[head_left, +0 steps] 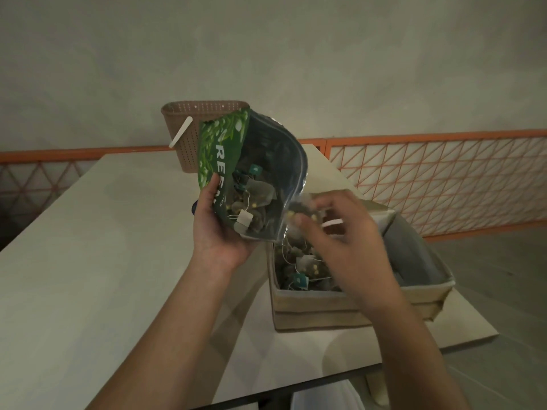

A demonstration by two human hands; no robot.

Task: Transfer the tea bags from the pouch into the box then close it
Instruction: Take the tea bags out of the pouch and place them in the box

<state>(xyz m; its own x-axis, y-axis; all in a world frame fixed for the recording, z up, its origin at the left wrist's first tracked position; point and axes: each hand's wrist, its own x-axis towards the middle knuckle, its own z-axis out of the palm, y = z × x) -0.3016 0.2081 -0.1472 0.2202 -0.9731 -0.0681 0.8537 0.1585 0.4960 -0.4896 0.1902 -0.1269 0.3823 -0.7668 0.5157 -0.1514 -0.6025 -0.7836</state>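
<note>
Clearly, the left hand (217,229) grasps the green pouch (251,173) from below, tilted with its open mouth toward the box (349,303) on the bench (88,261). The right hand (343,232), blurred, pinches a tea bag (299,210) at the pouch mouth, over the box. More tea bags (302,273) lie inside the box. A brown basket (189,134) stands behind.

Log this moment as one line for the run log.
left hand grips pouch | right hand pinches tea bag above box | box open
</note>
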